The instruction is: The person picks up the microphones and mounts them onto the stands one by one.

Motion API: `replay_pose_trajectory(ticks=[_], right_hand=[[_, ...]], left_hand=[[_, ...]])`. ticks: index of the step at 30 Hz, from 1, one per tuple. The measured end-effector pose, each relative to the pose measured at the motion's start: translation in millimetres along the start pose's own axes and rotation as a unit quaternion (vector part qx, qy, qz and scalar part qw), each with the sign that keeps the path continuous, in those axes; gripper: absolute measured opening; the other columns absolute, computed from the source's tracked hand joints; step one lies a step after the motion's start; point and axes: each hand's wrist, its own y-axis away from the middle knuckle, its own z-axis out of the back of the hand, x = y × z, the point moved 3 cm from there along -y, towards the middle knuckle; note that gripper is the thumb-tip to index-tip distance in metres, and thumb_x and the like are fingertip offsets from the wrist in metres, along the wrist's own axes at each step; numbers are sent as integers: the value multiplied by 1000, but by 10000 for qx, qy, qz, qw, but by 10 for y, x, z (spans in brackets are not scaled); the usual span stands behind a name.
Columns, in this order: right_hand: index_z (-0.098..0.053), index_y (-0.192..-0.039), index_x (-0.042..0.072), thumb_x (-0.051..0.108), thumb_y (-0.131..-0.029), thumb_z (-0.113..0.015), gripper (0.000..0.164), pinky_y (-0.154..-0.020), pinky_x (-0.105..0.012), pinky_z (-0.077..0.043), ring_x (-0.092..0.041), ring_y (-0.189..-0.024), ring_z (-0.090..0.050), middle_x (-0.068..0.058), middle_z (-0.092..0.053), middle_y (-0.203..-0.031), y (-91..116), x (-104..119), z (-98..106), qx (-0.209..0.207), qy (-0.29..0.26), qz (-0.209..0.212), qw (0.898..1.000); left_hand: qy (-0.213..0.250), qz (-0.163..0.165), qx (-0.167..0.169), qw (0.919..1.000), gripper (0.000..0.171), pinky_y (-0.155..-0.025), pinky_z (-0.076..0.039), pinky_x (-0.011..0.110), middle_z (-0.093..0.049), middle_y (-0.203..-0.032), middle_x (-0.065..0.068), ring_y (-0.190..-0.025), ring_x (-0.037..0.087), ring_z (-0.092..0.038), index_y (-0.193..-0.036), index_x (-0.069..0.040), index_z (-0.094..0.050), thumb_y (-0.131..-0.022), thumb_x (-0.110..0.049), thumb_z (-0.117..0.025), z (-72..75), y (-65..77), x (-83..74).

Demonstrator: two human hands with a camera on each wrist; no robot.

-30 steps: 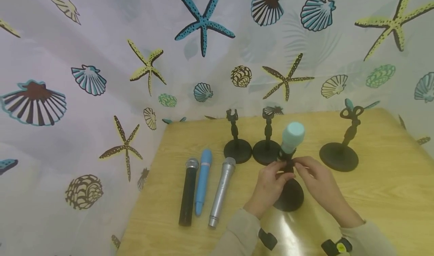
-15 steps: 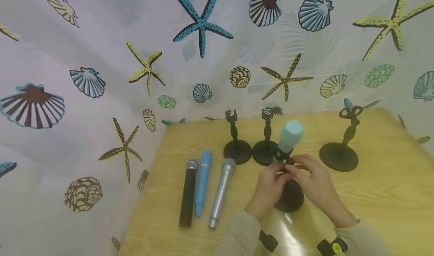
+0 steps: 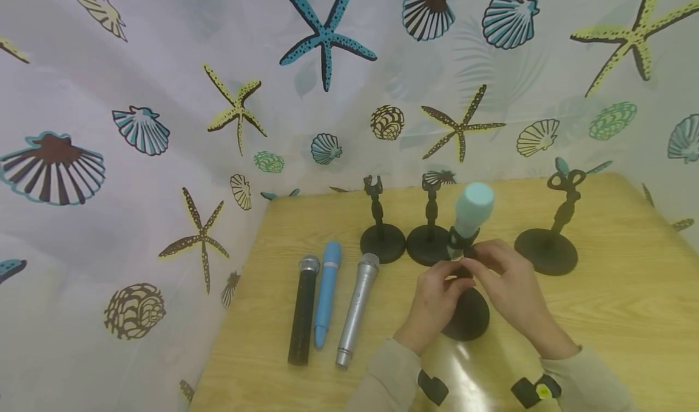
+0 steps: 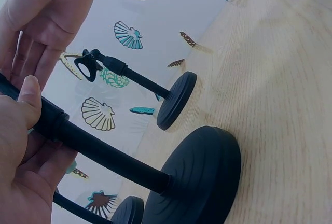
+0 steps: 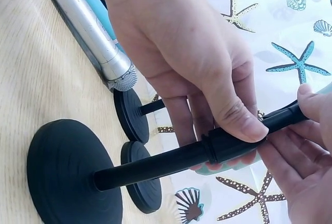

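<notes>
Microphone stand, long axis upright: left hand grips collar, fingers curled; right hand pinches it just above.

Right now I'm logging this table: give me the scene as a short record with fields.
Left grip: holds the front stand
Right grip: pinches that stand higher up
Front stand: bears a turquoise microphone
Other stands: left rear stand, middle rear stand, right rear stand; no microphones
Loose microphones: black microphone, blue microphone, silver microphone, side by side
Backdrop: cloth printed with shells and starfish
</notes>
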Motion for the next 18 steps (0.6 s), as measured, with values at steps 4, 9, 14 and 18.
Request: replay_pose_trajectory(ticks=[4,9,14,18], right_hand=[[-71,-95,6,3,-86,-75,10,-80,-2,-49,12,-91,-59,-6,-69,-98,-27,23,11,-78,24,172,9998],[-71,-94,5,2,-85,-76,11,-78,-2,-49,12,-90,-58,-6,-69,-97,-69,68,37,-173,73,345,9992],[-72,-92,5,2,-84,-77,11,-75,-2,-50,11,-90,-58,-7,-69,-96,-110,113,65,-263,110,447,9986],[-72,-91,6,3,-83,-78,11,-75,-2,-49,11,-90,-58,-5,-68,-94,-137,131,86,-306,180,496,9981]], left_hand=[[-32,35,-3,10000,28,-84,-53,8,-71,-108,6,-99,7,-69,-114,-5,-68,-89,-17,-70,-3,10,7],[-25,84,-1,10000,30,-84,-53,8,-70,-104,8,-99,8,-69,-113,-2,-68,-89,-18,-70,3,15,-2],[-77,6,-26,10000,29,-83,-52,7,-70,-103,9,-99,8,-69,-113,-1,-68,-88,-17,-71,8,10,-8],[-155,-174,-61,9997,29,-83,-52,7,-70,-102,9,-98,9,-70,-111,-1,-69,-88,-17,-71,8,10,-16]])
